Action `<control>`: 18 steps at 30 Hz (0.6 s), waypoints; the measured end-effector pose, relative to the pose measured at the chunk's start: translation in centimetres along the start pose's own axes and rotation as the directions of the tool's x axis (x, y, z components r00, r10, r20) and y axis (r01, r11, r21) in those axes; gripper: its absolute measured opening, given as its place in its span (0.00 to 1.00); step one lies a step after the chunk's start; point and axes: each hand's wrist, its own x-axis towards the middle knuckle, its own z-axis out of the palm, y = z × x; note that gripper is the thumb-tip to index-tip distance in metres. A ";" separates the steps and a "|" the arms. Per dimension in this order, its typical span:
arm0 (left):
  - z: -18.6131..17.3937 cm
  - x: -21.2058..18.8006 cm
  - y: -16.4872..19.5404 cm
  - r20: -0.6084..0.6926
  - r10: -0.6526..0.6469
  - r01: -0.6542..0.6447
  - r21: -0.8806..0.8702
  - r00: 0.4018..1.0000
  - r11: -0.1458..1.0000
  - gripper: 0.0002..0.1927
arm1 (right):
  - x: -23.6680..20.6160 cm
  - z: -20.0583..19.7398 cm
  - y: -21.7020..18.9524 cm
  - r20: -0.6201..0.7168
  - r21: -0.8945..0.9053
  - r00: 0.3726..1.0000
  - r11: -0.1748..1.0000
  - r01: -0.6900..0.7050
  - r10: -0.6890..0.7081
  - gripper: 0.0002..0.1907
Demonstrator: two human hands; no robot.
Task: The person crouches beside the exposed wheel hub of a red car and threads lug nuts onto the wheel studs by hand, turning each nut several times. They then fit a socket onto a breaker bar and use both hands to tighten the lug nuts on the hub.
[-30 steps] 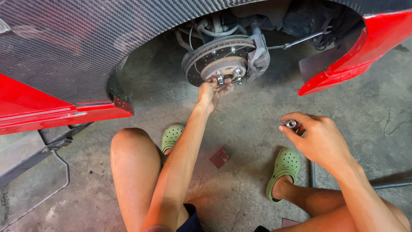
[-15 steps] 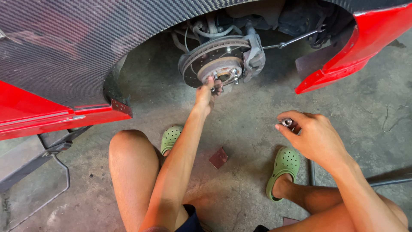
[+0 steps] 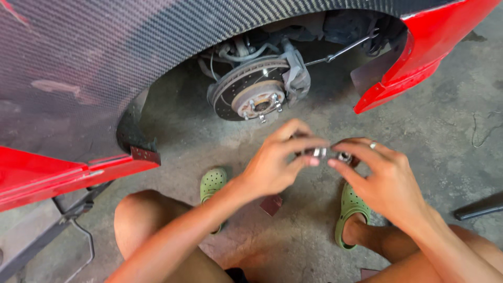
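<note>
Both hands meeting mid-frame above concrete floor [image 3: 450, 131], in front of bare brake disc [image 3: 246, 86] w/ studs. Left hand [image 3: 275, 165] pinching small metal lug nut [image 3: 319, 152] btwn thumb & fingers; right hand [image 3: 385, 181] pinching a second nut [image 3: 344, 156] just beside it. Nuts' long axis approx. horizontal, left-right; too small to tell which end leads. Green clogs [image 3: 212, 183] below.

Concrete floor [image 3: 440, 136]: grey, stained, cracked. On it: two green clogs, one [image 3: 212, 184] below the left hand, one [image 3: 350, 212] below the right hand; small reddish-brown square piece [image 3: 271, 204] between them; dark bar [image 3: 479, 208] right of the hands.
</note>
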 end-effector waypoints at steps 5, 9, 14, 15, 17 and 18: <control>-1.1 -2.1 6.1 -0.133 -0.009 -0.003 -0.093 0.991 0.996 0.15 | -2.6 0.4 -2.4 -0.170 0.054 0.958 0.968 0.244 -0.232 0.18; -1.4 -3.3 6.2 -0.132 0.213 -0.222 -0.059 0.968 0.973 0.13 | -4.0 1.5 -2.6 -0.194 0.123 0.943 0.947 0.296 -0.270 0.20; -1.3 -4.1 6.0 -0.089 0.224 -0.235 -0.154 0.971 0.960 0.13 | -4.5 1.5 -1.4 -0.165 0.038 0.799 0.805 0.592 -0.579 0.19; -1.3 -4.1 5.9 -0.090 0.232 -0.244 -0.156 0.968 0.957 0.13 | -4.6 1.6 -1.4 -0.196 0.078 0.835 0.841 0.535 -0.514 0.20; -1.1 -4.2 6.1 -0.105 0.224 -0.239 -0.165 0.969 0.957 0.13 | -5.0 1.7 -1.8 -0.228 0.183 0.902 0.893 0.410 -0.367 0.22; -1.0 -4.2 6.1 -0.106 0.219 -0.235 -0.178 0.970 0.955 0.13 | -5.2 1.6 -2.0 -0.223 0.193 0.914 0.904 0.381 -0.338 0.22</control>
